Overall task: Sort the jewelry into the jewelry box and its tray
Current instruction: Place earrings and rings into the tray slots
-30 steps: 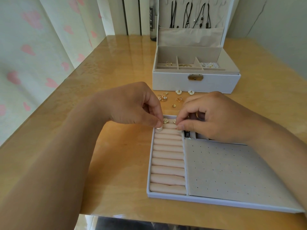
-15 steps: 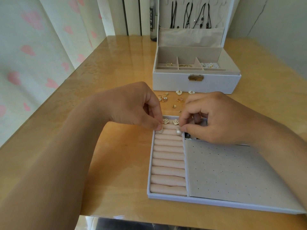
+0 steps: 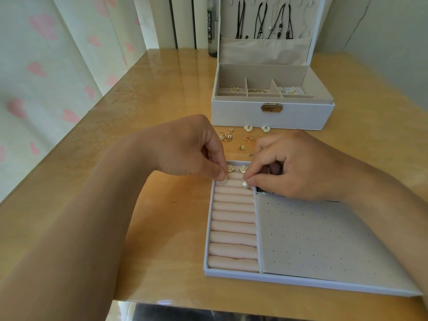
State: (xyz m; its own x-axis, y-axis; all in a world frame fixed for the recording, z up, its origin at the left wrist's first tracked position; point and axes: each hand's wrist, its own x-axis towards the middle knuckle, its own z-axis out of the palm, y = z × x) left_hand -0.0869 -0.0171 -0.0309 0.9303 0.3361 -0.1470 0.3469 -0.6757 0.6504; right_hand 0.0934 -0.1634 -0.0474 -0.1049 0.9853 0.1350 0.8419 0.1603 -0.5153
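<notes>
Glossy wooden worktop [image 3: 162,93] beside a curtain with pink hearts [image 3: 46,66]. At the far end, open white jewelry box [image 3: 273,114], necklaces [image 3: 261,19] hung in its lid, small gold pieces in its compartments. Near the front edge, the tray [image 3: 231,273] with pink ring rolls [image 3: 234,228] and a perforated earring panel [image 3: 324,239]. Loose earrings [image 3: 247,140] scattered between box and tray. Left hand [image 3: 185,149] pinched on a pearl stud [image 3: 223,181] at the second roll; right hand [image 3: 298,167] pinched on a second pearl stud [image 3: 244,184] in the same groove. Two flower studs [image 3: 236,168] seated just behind.
</notes>
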